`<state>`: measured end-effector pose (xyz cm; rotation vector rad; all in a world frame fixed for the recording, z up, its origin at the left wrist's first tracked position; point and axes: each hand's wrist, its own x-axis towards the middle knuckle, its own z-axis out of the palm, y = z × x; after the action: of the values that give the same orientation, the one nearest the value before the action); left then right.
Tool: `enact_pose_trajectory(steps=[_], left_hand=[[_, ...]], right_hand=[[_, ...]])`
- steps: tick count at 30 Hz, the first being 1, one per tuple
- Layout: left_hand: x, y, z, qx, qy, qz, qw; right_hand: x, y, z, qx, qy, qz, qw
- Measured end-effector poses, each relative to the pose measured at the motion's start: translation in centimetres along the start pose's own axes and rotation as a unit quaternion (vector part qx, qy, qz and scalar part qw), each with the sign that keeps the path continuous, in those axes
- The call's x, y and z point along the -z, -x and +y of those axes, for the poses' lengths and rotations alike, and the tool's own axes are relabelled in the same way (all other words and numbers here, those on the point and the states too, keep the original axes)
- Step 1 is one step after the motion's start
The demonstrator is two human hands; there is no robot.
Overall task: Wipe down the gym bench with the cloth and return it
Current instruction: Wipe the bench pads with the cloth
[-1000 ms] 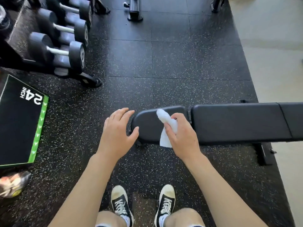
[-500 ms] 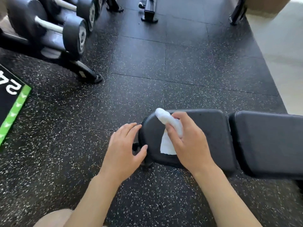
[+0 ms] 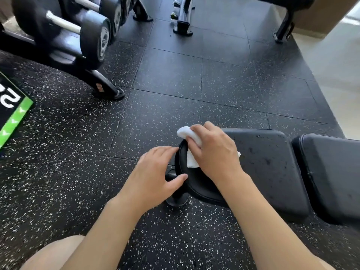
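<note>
The black padded gym bench (image 3: 266, 164) runs from the centre to the right edge, its seat pad nearest me and the back pad (image 3: 331, 176) beyond a gap. My right hand (image 3: 216, 152) presses a white cloth (image 3: 188, 137) onto the rounded left end of the seat pad; most of the cloth is hidden under the fingers. My left hand (image 3: 155, 176) rests against that same end of the bench, fingers spread, thumb near the frame beneath. Wet specks show on the seat pad.
A dumbbell rack (image 3: 81, 41) stands at the upper left with its foot (image 3: 109, 90) on the speckled rubber floor. A black and green plyo box (image 3: 13, 112) is at the left edge. Other equipment legs (image 3: 183, 20) stand at the top. My knee (image 3: 56, 254) is at the bottom left.
The view has moved closer and lower over the bench end. My right hand has slid the cloth left to the pad's rounded edge. My left hand has stayed at that end.
</note>
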<state>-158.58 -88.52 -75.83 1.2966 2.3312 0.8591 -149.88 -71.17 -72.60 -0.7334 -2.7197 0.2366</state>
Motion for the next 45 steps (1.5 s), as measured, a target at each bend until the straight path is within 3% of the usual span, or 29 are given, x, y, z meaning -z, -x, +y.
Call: enact_pose_trajectory(steps=[10,21,26,30,33,38,40,45], left_hand=[[1.5,-1.6,-1.5,-0.031,0.021,0.005,0.999],[1.2,-2.3,-2.0,0.001,0.050,-0.013,0.999],[1.4,-2.2,-1.6,0.000,0.044,-0.020,0.999],[0.5,-2.2,-0.8,-0.021,0.056,0.019,0.998],[-0.3,-2.4,0.1,-0.021,0.065,0.030,0.997],[-1.3,-2.8,1.2,-0.026,0.057,0.043,0.997],[-1.4,-2.9,1.2,-0.027,0.051,0.044,0.997],[-1.4,-2.8,0.4,-0.032,0.065,0.041,0.997]], right_hand=[[2.4,9.8,-0.3,0.107,0.050,-0.004,0.993],[-1.9,-3.9,2.1,0.002,0.062,0.019,0.998],[0.6,4.7,0.2,0.066,0.034,0.026,0.997],[1.7,8.1,0.1,0.106,0.006,0.008,0.994],[1.0,5.5,1.6,0.072,0.030,0.013,0.997],[1.2,1.2,7.0,-0.101,0.057,0.049,0.992],[1.1,0.7,7.1,-0.119,0.064,0.052,0.989],[-0.2,2.8,1.4,-0.001,0.074,0.068,0.995]])
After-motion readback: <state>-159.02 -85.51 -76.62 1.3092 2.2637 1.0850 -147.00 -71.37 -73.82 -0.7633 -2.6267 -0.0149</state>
